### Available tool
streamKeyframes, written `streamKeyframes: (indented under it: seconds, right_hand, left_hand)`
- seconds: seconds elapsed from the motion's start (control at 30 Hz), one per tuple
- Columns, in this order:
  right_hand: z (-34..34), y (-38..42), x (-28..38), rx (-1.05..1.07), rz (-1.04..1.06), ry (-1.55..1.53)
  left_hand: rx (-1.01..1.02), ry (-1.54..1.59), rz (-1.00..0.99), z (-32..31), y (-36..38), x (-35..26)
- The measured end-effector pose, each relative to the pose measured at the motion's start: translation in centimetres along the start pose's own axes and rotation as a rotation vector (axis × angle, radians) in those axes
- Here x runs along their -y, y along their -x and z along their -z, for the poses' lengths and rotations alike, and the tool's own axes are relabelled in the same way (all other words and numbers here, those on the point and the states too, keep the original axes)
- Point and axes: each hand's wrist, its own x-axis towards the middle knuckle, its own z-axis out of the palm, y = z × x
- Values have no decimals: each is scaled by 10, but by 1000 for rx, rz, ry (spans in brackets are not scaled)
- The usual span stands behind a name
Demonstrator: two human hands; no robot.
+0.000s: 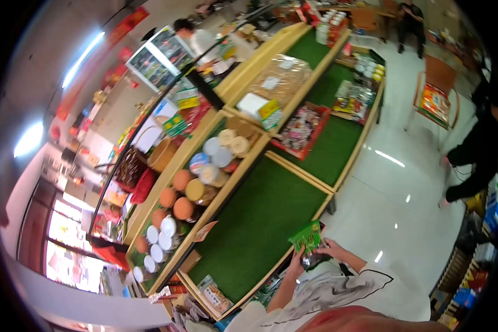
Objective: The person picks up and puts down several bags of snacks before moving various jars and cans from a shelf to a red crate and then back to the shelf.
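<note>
I see a small green crinkly foil snack packet (307, 238), likely light, soft, slippery, best gripped by its edges, pinched at the bottom between my left hand (296, 262) and right hand (331, 250), fingers curled closed on it, above the wooden display table's green-felt edge (293, 252).

White sleeves (337, 288) (black trim).

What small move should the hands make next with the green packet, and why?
Probably lower the green printed packet onto the bare green felt shelf just in front of it. Both the left hand and right hand hold the packet at the shelf's wooden edge, and that section is open, while the neighbouring sections already carry goods.
</note>
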Motion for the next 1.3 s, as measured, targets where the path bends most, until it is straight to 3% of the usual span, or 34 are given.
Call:
streamKeyframes:
  seconds: [0.03, 0.07, 0.13, 0.2, 0.6, 0.63, 0.73, 0.8, 0.9, 1.27, 1.3]
  right_hand:
    - [38, -15, -32, -126, 59, 189]
    - [38, 16, 28, -99, 154, -1]
    - [80, 25, 37, -178, 71, -30]
    - [108, 31, 47, -242, 105, -9]
    - [255, 4, 81, -507, -48, -22]
    - [261, -4, 86, -524, -79, -15]
    - [297, -38, 110, -501, -17, 10]
    - [327, -65, 135, -526, -95, 248]
    - [361, -110, 169, -497, -8, 300]
    - [494, -321, 268, -372, 148, 685]
    - [501, -342, 282, -380, 79, 769]
  left_hand:
    - [18, -93, -6, -23, -18, 3]
    - [34, -187, 0, -35, -34, 10]
    - [150, -218, 6, -61, -71, 23]
    - [93, -309, 5, -149, -50, 14]
    - [241, -494, 134, -260, -178, 45]
    - [198, -383, 159, -287, -176, 38]
    - [228, -325, 169, -289, -239, 46]
    - [227, -257, 134, -340, -242, 17]
    - [232, -236, 89, -336, -305, 24]
    - [-39, -80, 82, -446, -467, -45]
    - [-49, -27, 41, -457, -481, -49]
